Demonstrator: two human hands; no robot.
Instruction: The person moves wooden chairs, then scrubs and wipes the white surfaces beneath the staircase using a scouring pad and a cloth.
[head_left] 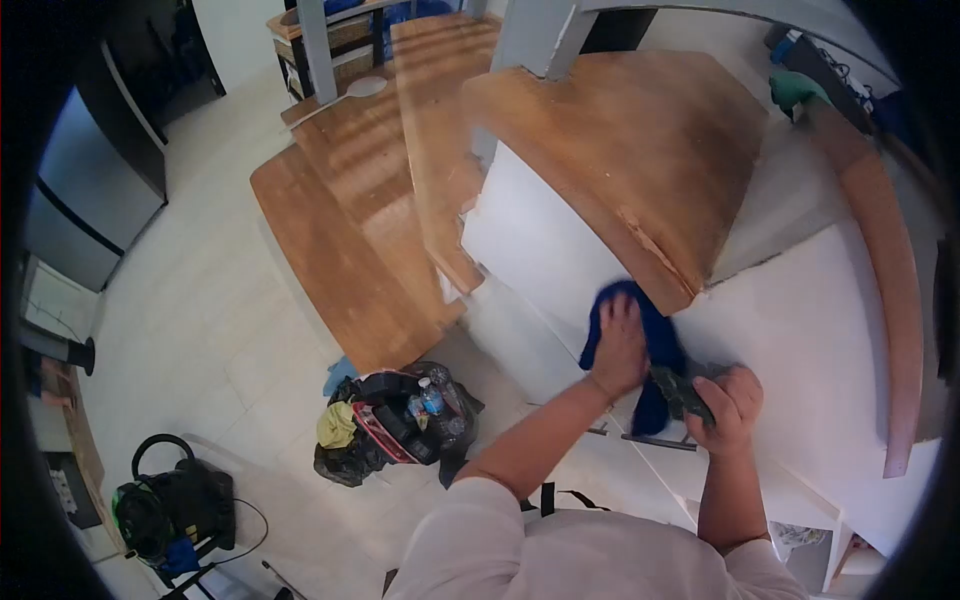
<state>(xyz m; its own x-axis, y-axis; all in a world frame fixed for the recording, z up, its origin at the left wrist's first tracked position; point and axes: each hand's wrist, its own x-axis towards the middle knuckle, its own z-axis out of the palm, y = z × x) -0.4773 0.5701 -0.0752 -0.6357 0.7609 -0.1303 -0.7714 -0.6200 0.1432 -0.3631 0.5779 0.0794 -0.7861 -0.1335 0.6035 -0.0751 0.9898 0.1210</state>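
My left hand holds a dark blue cloth, its fingers laid over the fabric against the white side panel of the staircase. The cloth hangs down past the front corner of a wooden stair tread. Just right of it, my right hand is closed around a dark green, flat-looking piece that points toward the cloth. I cannot make out exactly what this piece is. Chipped, pale wood shows along the tread's near edge.
Lower wooden steps descend at left, with a white spoon-shaped object on one. A black bag with bottles and a yellow cloth sits on the floor. A black vacuum cleaner stands lower left. A curved wooden handrail is at right.
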